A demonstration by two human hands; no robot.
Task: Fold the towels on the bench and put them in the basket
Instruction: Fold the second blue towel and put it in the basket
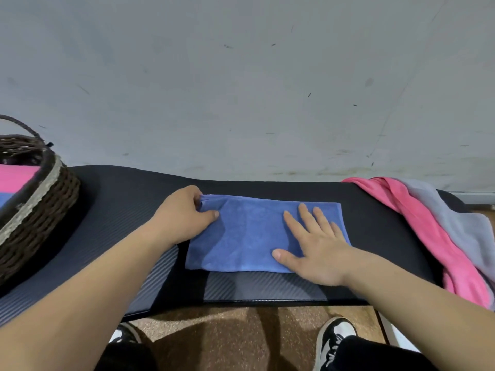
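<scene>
The blue towel (pixel 254 236) lay flat in the middle of the black tabletop (pixel 120 204), right in front of the person. It was already folded into a long shape. The left hand (pixel 184 218) held the towel's left end, its fingers (pixel 211 214) curled round a bunched corner and pinching the cloth. I think that was to lift that end and fold it over. The right hand (pixel 318 253) lay flat on the right half, its fingers (pixel 305 218) straight and spread out, gripping nothing, just pressing down. That looked like a way to stop the towel from sliding.

The basket (pixel 40 204) sat at the far left end of the tabletop, well apart from the blue towel. A pink cloth (pixel 16 178) and a blue cloth (pixel 5 199) showed inside it, so some of the job seemed done. At the right end, a pink towel (pixel 428 236) and a grey towel (pixel 468 228) lay in a loose heap, partly hanging over the edge. They looked not yet folded, waiting close by for their turn.
</scene>
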